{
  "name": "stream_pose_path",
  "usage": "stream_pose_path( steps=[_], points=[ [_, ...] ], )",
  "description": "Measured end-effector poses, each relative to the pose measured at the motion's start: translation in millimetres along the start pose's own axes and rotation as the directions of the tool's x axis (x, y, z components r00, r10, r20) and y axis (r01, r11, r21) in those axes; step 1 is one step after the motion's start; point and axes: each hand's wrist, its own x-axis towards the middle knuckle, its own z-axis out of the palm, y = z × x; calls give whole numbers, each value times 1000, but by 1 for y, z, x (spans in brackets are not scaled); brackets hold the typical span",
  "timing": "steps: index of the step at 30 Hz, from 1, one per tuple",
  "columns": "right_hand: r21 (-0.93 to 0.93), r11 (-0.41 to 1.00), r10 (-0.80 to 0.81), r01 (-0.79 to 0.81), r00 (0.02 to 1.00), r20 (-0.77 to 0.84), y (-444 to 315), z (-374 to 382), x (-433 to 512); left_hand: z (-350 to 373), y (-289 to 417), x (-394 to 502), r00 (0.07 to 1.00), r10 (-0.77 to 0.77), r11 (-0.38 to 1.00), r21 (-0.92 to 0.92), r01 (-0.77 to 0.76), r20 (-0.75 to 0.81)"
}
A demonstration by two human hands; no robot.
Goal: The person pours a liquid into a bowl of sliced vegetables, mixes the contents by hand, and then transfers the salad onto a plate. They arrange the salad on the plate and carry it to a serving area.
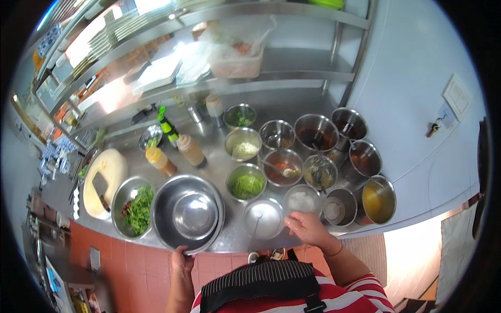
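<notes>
My left hand grips the near rim of a large stainless steel mixing bowl, which seems to be stacked with another and holds nothing visible. My right hand is at the near side of a metal bowl of white contents, fingers curled together; whether something is pinched in them is hidden. Just left of it stands a metal bowl of white powder or grains with a thin spoon handle in it. On the left side, a metal bowl holds chopped green leaves and some dark red bits.
A cleaver lies on the round cutting board. Squeeze bottles and a green-capped bottle stand behind the large bowl. Several metal pots of sauces crowd the right, against the wall. A steel shelf runs above the counter's back.
</notes>
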Motion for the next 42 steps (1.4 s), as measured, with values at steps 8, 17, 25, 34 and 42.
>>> stream_pose_path(
  steps=[8,17,25,34,42],
  points=[
    [-99,994,-48,37,993,-112,-24,-32,-2,36,30,-50,992,112,993,-46,-109,60],
    [-62,987,-159,147,926,-342,-39,-100,-16,282,61,-31,933,-39,933,347,-94,359],
    [-73,992,-126,106,921,-368,-17,-170,-12,566,19,-8,761,-86,970,230,-84,643],
    [88,991,-56,96,925,-375,1,-201,14,698,-9,28,759,-45,987,146,-66,650],
    [-284,937,-276,201,927,-254,-104,-247,113,655,22,17,433,-226,494,486,-721,872]
  ],
)
